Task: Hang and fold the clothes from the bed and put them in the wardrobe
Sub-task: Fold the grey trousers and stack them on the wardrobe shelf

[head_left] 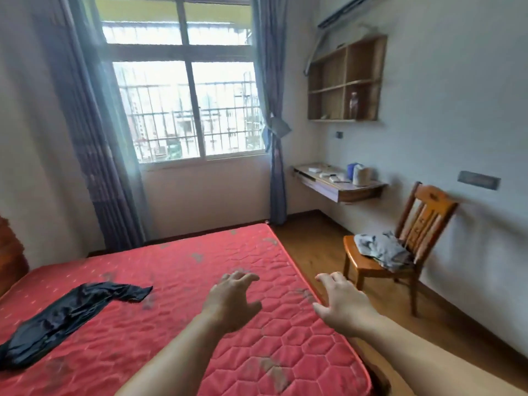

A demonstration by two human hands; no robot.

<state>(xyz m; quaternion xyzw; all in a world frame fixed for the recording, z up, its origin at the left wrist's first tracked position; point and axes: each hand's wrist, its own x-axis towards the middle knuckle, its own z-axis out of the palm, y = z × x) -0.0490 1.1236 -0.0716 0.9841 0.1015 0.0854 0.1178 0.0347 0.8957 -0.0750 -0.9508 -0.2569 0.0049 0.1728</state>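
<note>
A dark navy garment [65, 312] lies crumpled and stretched out on the left part of the red quilted mattress [177, 281]. A grey patterned garment [383, 250] is heaped on the seat of a wooden chair [423, 224] to the right of the bed. My left hand [231, 301] hovers over the mattress's right half, fingers spread and empty. My right hand [340, 302] is stretched out beyond the bed's right edge, toward the chair, fingers relaxed and holding nothing. No wardrobe is in sight.
A barred window [188, 110] with blue curtains fills the far wall. On the right wall hang a wooden shelf unit [345, 81] and a small desk [337, 184] carrying cups and small items. Wooden floor [314, 247] runs between bed and chair.
</note>
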